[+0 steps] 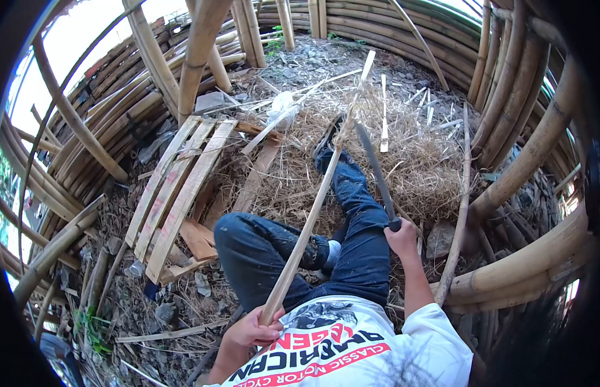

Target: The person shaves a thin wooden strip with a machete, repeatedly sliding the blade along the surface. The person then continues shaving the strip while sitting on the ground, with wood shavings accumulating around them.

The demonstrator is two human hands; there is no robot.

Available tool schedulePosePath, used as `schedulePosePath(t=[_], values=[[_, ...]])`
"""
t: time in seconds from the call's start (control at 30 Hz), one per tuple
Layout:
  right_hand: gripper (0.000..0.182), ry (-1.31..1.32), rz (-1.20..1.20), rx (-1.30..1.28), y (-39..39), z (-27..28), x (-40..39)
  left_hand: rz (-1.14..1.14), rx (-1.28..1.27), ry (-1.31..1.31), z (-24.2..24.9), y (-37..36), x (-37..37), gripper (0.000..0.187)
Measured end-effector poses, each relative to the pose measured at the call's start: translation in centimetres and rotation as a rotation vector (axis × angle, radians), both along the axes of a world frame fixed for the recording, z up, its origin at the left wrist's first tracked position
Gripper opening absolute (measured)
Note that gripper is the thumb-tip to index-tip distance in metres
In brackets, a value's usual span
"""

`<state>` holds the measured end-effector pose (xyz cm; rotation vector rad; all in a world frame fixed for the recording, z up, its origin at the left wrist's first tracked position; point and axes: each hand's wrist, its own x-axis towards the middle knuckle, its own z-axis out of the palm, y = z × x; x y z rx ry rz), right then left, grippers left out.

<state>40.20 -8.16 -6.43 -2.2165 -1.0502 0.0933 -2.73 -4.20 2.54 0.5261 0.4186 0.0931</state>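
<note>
Ground is rough: grey rubble, plus a big patch of curly, straw-coloured shavings [422, 184] upper centre to right of centre. Slatted wood panel [177, 193] lies tilted left of centre, pinkish-red marks on the slats, loose boards beside it. White crumpled plastic [282, 109] above and right of the panel. Stacked bamboo poles [403, 35] wall the top edge; more poles lean and curve down both sides. Green plant [92, 332] lower left. Bright daylight through gaps, upper left.

Long pale strip [306, 238] runs from bottom centre up to top centre, over the jeans [364, 238]. Left hand [255, 327] is closed around its near end, bottom centre. Right hand [403, 237], right of centre, is closed on the dark handle of a long knife [375, 168], blade pointing up-frame, beside the strip.

Hard to read: round black border cuts all corners. Handle mostly inside the right fist. Strip gets frayed near the shoe, outline muddled with the shavings. Can't tell if blade touches strip. Bluish object [58, 355] lower left is cut off, can't identify. Shirt [351, 348] print partly folded, dark blur at its lower right.
</note>
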Motion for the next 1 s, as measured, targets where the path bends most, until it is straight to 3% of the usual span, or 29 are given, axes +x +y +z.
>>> schedulePosePath(t=[0.07, 0.13, 0.23, 0.37, 0.47, 0.57, 0.73, 0.83, 1.0], values=[[0.020, 0.216, -0.060, 0.056, -0.5, 0.6, -0.1, 0.024, 0.055, -0.020, -0.1, -0.1, 0.2, 0.034], [0.020, 0.239, -0.029, 0.028, -1.5, -0.1, -1.4, 0.008, 0.245, 0.035, -0.9, -0.4, 0.4, 0.034], [0.021, 0.267, 0.000, 0.089, -2.6, 0.6, -4.3, 0.004, 0.323, 0.006, 0.0, -0.1, 1.6, 0.034], [0.023, 0.364, 0.235, 0.073, -3.5, 4.2, -7.9, 0.101, 0.566, 0.139, 0.7, 0.1, 3.0, 0.036], [0.021, 0.275, 0.224, 0.176, -3.2, 7.4, -10.2, 0.052, 0.454, 0.060, 1.3, 0.6, 1.8, 0.034], [0.023, 0.595, 0.197, 0.056, -2.8, 6.4, -8.8, 0.102, 0.603, 0.058, 1.8, -0.1, 1.8, 0.035], [0.017, 0.883, 0.152, 0.225, -2.6, 5.8, -9.8, 0.133, 0.536, 0.085, 1.3, -0.6, 2.0, 0.034], [0.015, 0.833, 0.139, 0.354, -2.2, 5.2, -8.9, 0.163, 0.547, 0.144, 0.7, 0.1, 2.7, 0.036], [0.016, 0.809, 0.160, 0.316, 0.0, 5.3, -6.9, 0.184, 0.551, 0.297, 0.4, 1.1, 2.6, 0.037]])
